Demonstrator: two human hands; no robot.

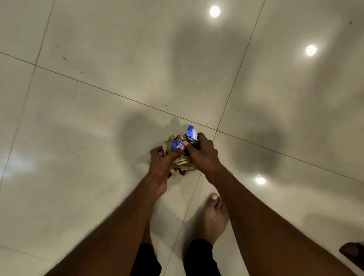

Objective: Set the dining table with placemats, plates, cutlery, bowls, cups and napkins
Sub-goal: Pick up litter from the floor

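Observation:
I look straight down at a glossy tiled floor. Both hands hold a crumpled bundle of brown paper (175,163) mixed with blue and white wrappers (191,132). My left hand (163,163) grips the bundle from the left, thumb pressed on a blue wrapper. My right hand (203,155) closes over its top right side, pinching the blue and white wrapper that sticks up. No table, placemats, plates or cutlery are in view.
Cream floor tiles (118,44) with dark grout lines reflect ceiling lights. My bare feet (215,215) and dark trouser legs stand below the hands. A dark wooden furniture edge (357,256) juts in at the lower right.

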